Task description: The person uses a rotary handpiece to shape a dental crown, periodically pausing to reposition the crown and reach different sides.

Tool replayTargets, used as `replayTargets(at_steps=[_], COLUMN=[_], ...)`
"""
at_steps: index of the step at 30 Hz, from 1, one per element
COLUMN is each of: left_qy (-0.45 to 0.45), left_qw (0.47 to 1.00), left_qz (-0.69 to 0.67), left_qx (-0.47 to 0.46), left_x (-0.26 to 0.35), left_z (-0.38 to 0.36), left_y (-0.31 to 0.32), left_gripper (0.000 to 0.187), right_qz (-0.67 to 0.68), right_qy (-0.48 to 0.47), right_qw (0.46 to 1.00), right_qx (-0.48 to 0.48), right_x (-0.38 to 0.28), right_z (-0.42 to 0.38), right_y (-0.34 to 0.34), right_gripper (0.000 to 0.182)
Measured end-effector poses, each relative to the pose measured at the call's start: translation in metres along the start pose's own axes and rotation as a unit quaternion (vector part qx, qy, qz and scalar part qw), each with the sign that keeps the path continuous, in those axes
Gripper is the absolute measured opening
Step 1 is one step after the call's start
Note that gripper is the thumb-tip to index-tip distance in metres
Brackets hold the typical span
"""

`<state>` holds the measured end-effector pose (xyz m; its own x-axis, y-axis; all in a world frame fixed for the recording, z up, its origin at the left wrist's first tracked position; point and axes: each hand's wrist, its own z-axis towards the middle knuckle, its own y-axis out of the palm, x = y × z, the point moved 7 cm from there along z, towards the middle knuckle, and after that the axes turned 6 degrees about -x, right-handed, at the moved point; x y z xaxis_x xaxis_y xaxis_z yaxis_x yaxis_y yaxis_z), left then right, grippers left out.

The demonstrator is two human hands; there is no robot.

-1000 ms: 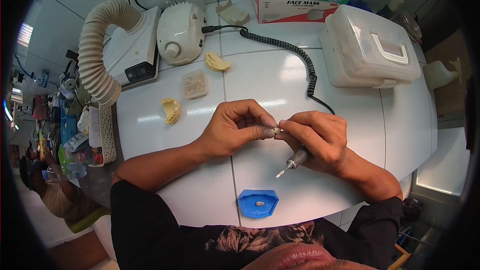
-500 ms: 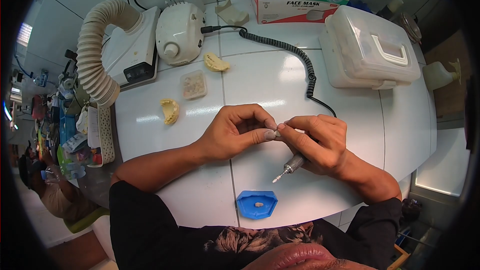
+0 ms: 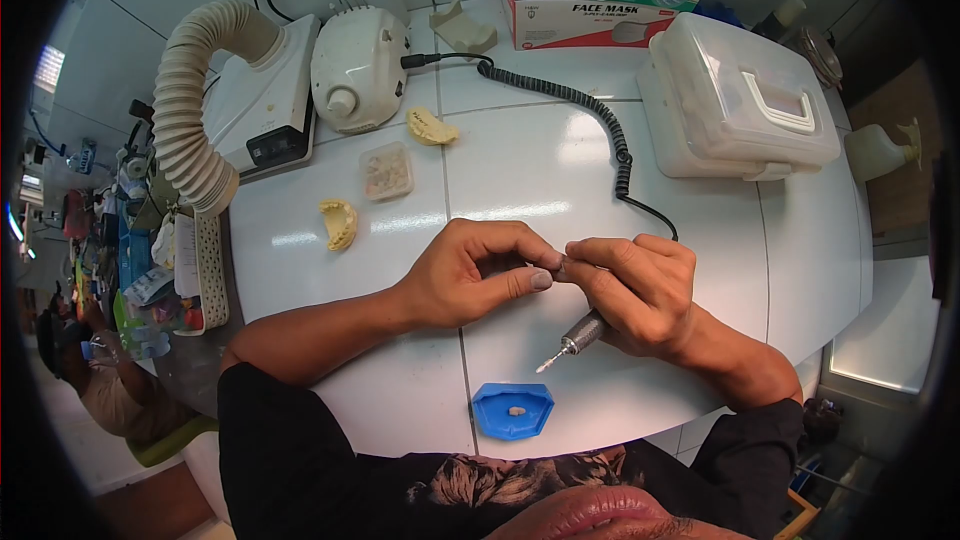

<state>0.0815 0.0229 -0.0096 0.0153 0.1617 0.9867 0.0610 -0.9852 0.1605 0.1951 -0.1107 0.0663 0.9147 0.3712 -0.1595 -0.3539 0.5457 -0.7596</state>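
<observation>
My left hand [image 3: 475,275] is closed in a loose ring above the white table, its fingertips meeting those of my right hand. Whatever is pinched there is mostly hidden. My right hand [image 3: 645,290] holds a rotary handpiece [image 3: 585,331] low against the palm, its pale-tipped bur [image 3: 548,363] pointing down and left. Thumb and index finger of that hand touch the left fingertips. Below the bur sits a blue faceted dish [image 3: 488,429] with a small beige tooth-like piece [image 3: 516,411] inside.
Two yellow dental casts [image 3: 340,224] [image 3: 432,127] and a clear box of small pieces [image 3: 386,172] lie left. Behind stand a white control unit [image 3: 360,70], a hose [image 3: 180,90] and mask boxes [image 3: 600,22]. A coiled cord [image 3: 610,125] runs near a white case [image 3: 735,100]. Another person [image 3: 125,395] sits far left.
My right hand has tilted slightly, bringing the bur down and left. The fingers have shifted, and the small whitish piece seen between the fingertips is now mostly covered.
</observation>
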Motion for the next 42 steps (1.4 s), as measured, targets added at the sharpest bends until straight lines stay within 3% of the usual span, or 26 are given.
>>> replayTargets(at_steps=[10, 15, 42], left_qy=[0.037, 0.015, 0.047], left_qw=[0.993, 0.999, 0.998], left_qz=[0.111, 0.032, 0.028], left_qx=[-0.022, -0.015, -0.024], left_x=[0.010, 0.001, 0.001], left_z=[0.002, 0.001, 0.000], left_y=[0.004, 0.003, 0.003], left_gripper=[0.022, 0.029, 0.032], right_qz=[0.022, 0.032, 0.024], right_qy=[0.047, 0.056, 0.036], right_qw=[0.998, 0.998, 0.999], right_qx=[-0.038, -0.003, 0.007], right_x=[0.003, 0.009, 0.009], right_z=[-0.002, -0.003, -0.002], right_y=[0.004, 0.006, 0.005], right_gripper=[0.028, 0.033, 0.023])
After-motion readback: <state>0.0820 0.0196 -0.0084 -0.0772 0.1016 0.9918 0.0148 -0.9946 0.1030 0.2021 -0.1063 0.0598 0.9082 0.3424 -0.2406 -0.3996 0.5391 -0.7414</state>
